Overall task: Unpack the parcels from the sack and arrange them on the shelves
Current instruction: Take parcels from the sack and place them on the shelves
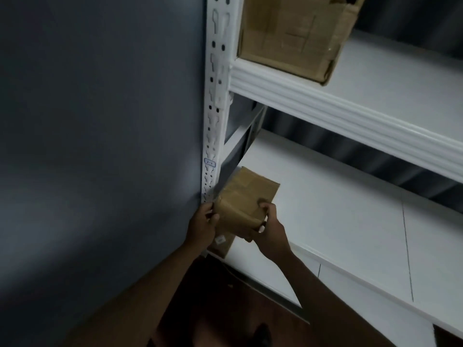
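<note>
Both hands held a brown, tape-wrapped cardboard parcel [244, 200] at the near left corner of the lower white shelf board [338, 221]. Left hand [203, 224] gripped its near left edge beside the white perforated metal upright [214, 116], fingers curled round the corner; right hand [269, 227] clamped the near right edge, fingers over the top and thumb below. That parcel sat partly over another flat brown package [221, 242] with a small white label (its print too blurred to read). On the upper white shelf [375, 78], at its left end, stood a larger brown cardboard box [290, 33]. Grey wall [100, 146] filled the left side.
</note>
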